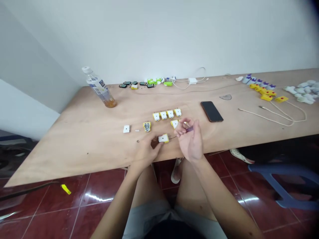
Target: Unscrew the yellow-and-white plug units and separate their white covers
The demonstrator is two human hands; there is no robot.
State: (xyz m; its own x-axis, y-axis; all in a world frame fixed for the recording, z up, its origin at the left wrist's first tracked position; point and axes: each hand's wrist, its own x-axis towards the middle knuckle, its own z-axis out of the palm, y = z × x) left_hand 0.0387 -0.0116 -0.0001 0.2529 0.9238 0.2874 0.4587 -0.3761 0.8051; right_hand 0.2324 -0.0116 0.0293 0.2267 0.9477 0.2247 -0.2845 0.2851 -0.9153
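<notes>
Here's the right hand (189, 143), raised off the table (74, 146), fingers pinched tight on a small purple item (189, 129), too small to name from here! The left hand (146, 152) sits low, fingers curled against a white-and-yellow plastic block (163, 138); touching, but whether it's gripping, I can't tell. Just above them, a white-and-yellow triangular piece (174, 123) lies right beside the right fingers, with a row of four matching blocks (166, 114) beyond it. To the left, a yellow-and-metal piece (147, 126) and a white square (126, 129) lie apart on the table. Plenty of bare wood opens out past that square, and more towards a black smartphone (211, 111). Both wrists cross the near edge, with red tile floor (102, 196) right below!
</notes>
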